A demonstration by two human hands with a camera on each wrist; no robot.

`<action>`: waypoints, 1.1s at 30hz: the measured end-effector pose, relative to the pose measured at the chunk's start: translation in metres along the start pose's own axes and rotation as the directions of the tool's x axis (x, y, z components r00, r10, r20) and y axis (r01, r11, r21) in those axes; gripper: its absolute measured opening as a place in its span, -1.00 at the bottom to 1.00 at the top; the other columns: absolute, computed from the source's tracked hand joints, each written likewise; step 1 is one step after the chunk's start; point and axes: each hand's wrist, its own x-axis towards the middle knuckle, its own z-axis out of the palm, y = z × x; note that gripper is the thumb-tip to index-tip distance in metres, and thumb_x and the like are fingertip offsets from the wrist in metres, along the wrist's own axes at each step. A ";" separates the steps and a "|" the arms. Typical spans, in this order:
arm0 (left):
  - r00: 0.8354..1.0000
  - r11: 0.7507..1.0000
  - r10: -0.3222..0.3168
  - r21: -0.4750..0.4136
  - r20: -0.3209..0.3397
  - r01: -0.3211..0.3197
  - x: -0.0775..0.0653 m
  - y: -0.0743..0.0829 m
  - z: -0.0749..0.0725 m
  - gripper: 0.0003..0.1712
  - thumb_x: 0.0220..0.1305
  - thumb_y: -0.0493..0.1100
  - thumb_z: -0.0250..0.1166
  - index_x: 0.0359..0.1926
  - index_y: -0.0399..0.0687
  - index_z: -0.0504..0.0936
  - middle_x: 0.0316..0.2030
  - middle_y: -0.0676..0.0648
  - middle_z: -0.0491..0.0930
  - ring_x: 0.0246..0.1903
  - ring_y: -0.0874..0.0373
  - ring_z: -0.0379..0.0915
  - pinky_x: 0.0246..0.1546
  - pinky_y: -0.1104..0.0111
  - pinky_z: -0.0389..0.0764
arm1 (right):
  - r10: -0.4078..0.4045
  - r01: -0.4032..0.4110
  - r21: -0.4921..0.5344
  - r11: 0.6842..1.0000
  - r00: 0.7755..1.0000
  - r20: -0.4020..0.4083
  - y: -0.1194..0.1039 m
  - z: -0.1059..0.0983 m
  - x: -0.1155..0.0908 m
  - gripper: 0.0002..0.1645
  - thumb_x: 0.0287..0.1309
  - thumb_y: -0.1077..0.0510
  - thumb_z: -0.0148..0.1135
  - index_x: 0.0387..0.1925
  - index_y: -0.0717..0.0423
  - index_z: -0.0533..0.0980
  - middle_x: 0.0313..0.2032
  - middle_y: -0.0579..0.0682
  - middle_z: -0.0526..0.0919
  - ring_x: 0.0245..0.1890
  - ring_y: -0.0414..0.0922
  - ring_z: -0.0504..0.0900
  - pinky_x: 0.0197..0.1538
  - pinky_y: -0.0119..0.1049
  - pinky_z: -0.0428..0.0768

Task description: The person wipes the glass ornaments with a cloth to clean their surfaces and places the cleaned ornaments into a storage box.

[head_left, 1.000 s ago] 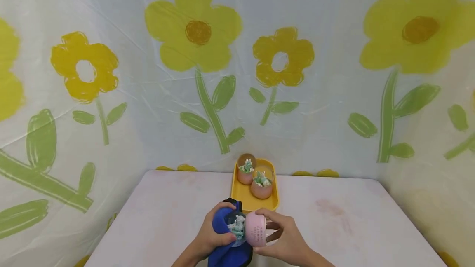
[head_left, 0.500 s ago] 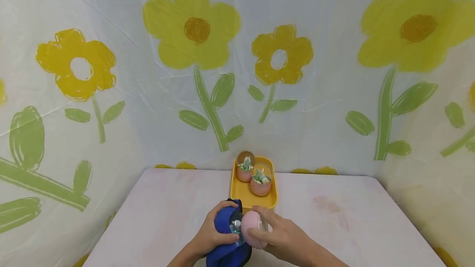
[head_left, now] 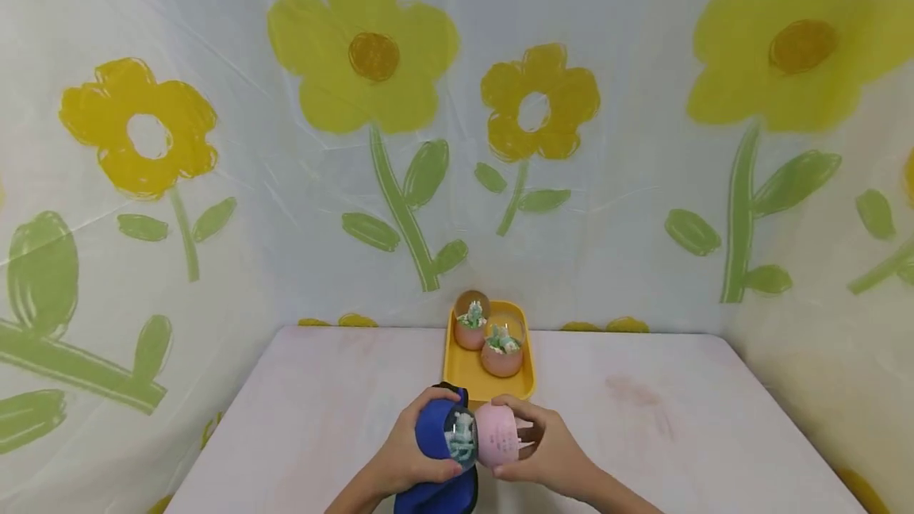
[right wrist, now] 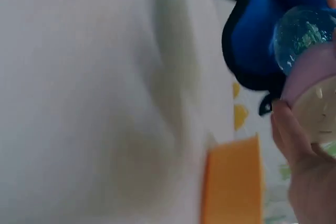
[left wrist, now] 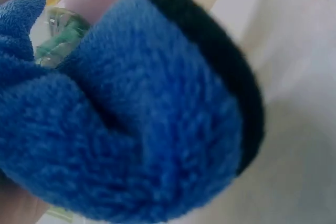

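A snow globe with a pink base [head_left: 497, 436] lies sideways between my hands, above the table. Its clear dome [head_left: 462, 436], with a white and teal figure inside, points left. My left hand [head_left: 408, 446] holds a blue cloth [head_left: 432, 430] with dark edging round the dome; the cloth's loose end hangs below. My right hand [head_left: 548, 450] grips the pink base from the right, fingers at its top and thumb below. In the right wrist view the base's pale underside [right wrist: 319, 109] shows. The cloth fills most of the left wrist view and hides much of the globe there.
A yellow tray [head_left: 467, 381] stands at the back middle of the white table [head_left: 343, 387]. Two more snow globes with pink bases, a rear one [head_left: 471, 331] and a front one [head_left: 502, 357], stand in it. A flower-printed curtain [head_left: 614, 244] surrounds the table.
My right hand has shifted its hold and turned the globe's base, so its printed side faces the head camera again. My left hand keeps the cloth on the dome.
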 end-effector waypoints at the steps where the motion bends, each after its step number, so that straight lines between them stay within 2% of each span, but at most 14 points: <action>1: 1.000 1.000 0.004 0.024 -0.017 -0.004 0.000 0.001 0.000 -0.17 -0.11 -0.13 0.51 0.23 0.18 0.35 0.08 -0.16 0.42 -0.03 -0.11 0.46 -0.15 0.16 0.58 | 0.119 -0.116 0.138 0.984 0.993 -0.013 0.000 0.001 0.001 -0.21 -0.01 0.28 0.46 0.28 0.12 0.36 0.09 0.16 0.49 -0.13 0.07 0.63 -0.20 -0.08 0.64; 5: 0.996 0.997 0.016 0.080 -0.087 -0.009 -0.003 -0.001 0.001 -0.16 -0.10 -0.11 0.52 0.25 0.21 0.34 0.11 -0.12 0.41 0.01 -0.10 0.42 -0.11 0.18 0.55 | 0.178 -0.169 0.207 0.964 0.984 -0.027 0.002 0.008 -0.003 -0.20 0.05 0.29 0.41 0.33 0.12 0.31 0.11 0.20 0.46 -0.13 0.08 0.61 -0.18 -0.05 0.64; 7: 0.993 0.999 -0.001 0.043 -0.117 0.006 -0.005 -0.004 0.003 -0.14 -0.07 -0.12 0.52 0.29 0.19 0.33 0.11 -0.14 0.41 0.03 -0.09 0.43 -0.08 0.17 0.53 | -0.045 0.045 -0.043 0.998 0.999 -0.010 0.004 0.011 -0.007 -0.22 0.01 0.23 0.47 0.29 0.12 0.37 0.15 0.24 0.45 -0.09 0.06 0.62 -0.18 -0.13 0.64; 8: 0.992 1.000 -0.012 0.011 -0.126 0.014 -0.005 -0.007 0.004 -0.13 -0.05 -0.13 0.51 0.31 0.16 0.32 0.11 -0.15 0.41 0.03 -0.09 0.42 -0.07 0.16 0.52 | -0.188 0.189 -0.237 0.953 0.982 0.025 0.005 0.011 -0.007 -0.25 0.00 0.19 0.49 0.25 0.09 0.41 0.16 0.26 0.45 -0.08 0.04 0.62 -0.17 -0.18 0.64; 10: 0.990 0.996 -0.052 -0.085 -0.129 0.041 -0.006 -0.011 0.007 -0.13 0.01 -0.15 0.47 0.35 0.12 0.29 0.12 -0.17 0.40 0.03 -0.08 0.42 -0.06 0.16 0.51 | -0.475 0.477 -0.565 0.673 0.865 0.164 0.003 0.010 -0.006 -0.42 0.12 0.16 0.40 0.19 0.06 0.47 0.16 0.28 0.44 -0.05 0.02 0.61 -0.18 -0.29 0.63; 13: 0.993 0.970 -0.088 -0.233 -0.083 0.067 -0.004 -0.013 0.008 -0.17 0.07 -0.20 0.40 0.36 -0.05 0.24 0.08 -0.23 0.42 0.02 -0.09 0.44 -0.06 0.12 0.53 | -0.687 0.693 -0.715 0.094 0.565 0.457 -0.001 0.001 0.002 -0.63 0.34 0.15 0.16 0.15 0.01 0.51 0.13 0.34 0.44 -0.03 0.13 0.57 -0.15 -0.35 0.61; 15: 0.993 0.949 -0.111 -0.302 -0.044 0.092 -0.002 -0.014 0.006 -0.21 0.11 -0.21 0.36 0.34 -0.12 0.23 0.07 -0.25 0.43 0.00 -0.09 0.45 -0.07 0.09 0.54 | -0.712 0.726 -0.683 -0.075 0.440 0.547 0.000 -0.005 0.007 -0.67 0.43 0.20 0.00 0.13 0.00 0.52 0.08 0.35 0.47 -0.04 0.21 0.56 -0.20 -0.36 0.61; 16: 0.992 0.943 -0.121 -0.316 -0.034 0.105 0.000 -0.013 0.006 -0.22 0.11 -0.21 0.35 0.33 -0.15 0.22 0.05 -0.25 0.44 -0.01 -0.08 0.46 -0.08 0.10 0.55 | -0.718 0.725 -0.683 -0.089 0.428 0.548 0.003 -0.007 0.009 -0.68 0.43 0.19 0.00 0.12 -0.03 0.53 0.08 0.35 0.47 -0.03 0.22 0.56 -0.21 -0.36 0.62; 18: 0.990 0.943 -0.134 -0.314 -0.043 0.114 0.003 -0.012 0.003 -0.25 0.10 -0.21 0.36 0.29 -0.16 0.24 0.03 -0.25 0.47 -0.03 -0.08 0.48 -0.08 0.11 0.55 | -0.724 0.709 -0.703 0.057 0.514 0.460 0.011 -0.007 0.012 -0.68 0.31 0.15 0.19 0.09 -0.03 0.54 0.08 0.34 0.48 -0.02 0.19 0.57 -0.16 -0.28 0.63; 21: 0.984 0.959 -0.150 -0.258 -0.099 0.121 0.004 -0.011 0.001 -0.22 0.04 -0.20 0.42 0.27 -0.14 0.27 0.02 -0.23 0.49 -0.05 -0.08 0.49 -0.09 0.14 0.54 | -0.529 0.519 -0.554 0.651 0.834 0.161 0.019 0.002 0.010 -0.45 0.07 0.15 0.45 0.12 0.07 0.51 0.10 0.27 0.49 -0.04 0.06 0.61 -0.19 -0.23 0.64; 23: 0.979 0.973 -0.149 -0.196 -0.136 0.121 0.003 -0.009 -0.001 -0.18 -0.02 -0.19 0.46 0.27 -0.07 0.29 0.02 -0.21 0.48 -0.06 -0.08 0.48 -0.10 0.16 0.53 | -0.217 0.210 -0.229 0.950 0.976 -0.004 0.018 0.007 0.010 -0.26 -0.02 0.20 0.51 0.22 0.17 0.43 0.08 0.22 0.50 -0.09 0.04 0.63 -0.21 -0.18 0.65; 25: 0.980 0.985 -0.132 -0.132 -0.151 0.112 0.002 -0.008 -0.002 -0.16 -0.06 -0.17 0.50 0.26 0.03 0.31 0.04 -0.19 0.46 -0.05 -0.09 0.46 -0.11 0.15 0.52 | 0.122 -0.116 0.123 0.986 0.992 -0.040 0.015 0.008 0.012 -0.22 0.09 0.19 0.42 0.32 0.18 0.31 0.04 0.19 0.52 -0.15 0.05 0.65 -0.23 -0.14 0.65; 30: 0.991 0.997 -0.076 -0.023 -0.109 0.074 0.001 -0.010 -0.005 -0.14 -0.10 -0.16 0.54 0.25 0.19 0.34 0.09 -0.18 0.42 -0.02 -0.12 0.44 -0.11 0.10 0.52 | 0.488 -0.487 0.422 0.764 0.865 0.115 0.008 0.002 0.015 -0.27 0.32 -0.03 0.15 0.39 0.18 0.19 -0.06 0.20 0.55 -0.21 0.10 0.67 -0.18 -0.10 0.64; 33: 0.988 0.992 -0.119 -0.047 -0.094 0.115 0.000 -0.017 -0.005 -0.19 -0.05 -0.15 0.52 0.25 0.18 0.37 0.09 -0.16 0.42 -0.04 -0.11 0.44 -0.13 0.10 0.53 | 0.398 -0.405 0.273 0.873 0.913 0.083 0.006 0.002 0.013 -0.29 0.25 0.04 0.27 0.35 0.14 0.28 -0.05 0.17 0.57 -0.19 0.06 0.66 -0.21 -0.08 0.65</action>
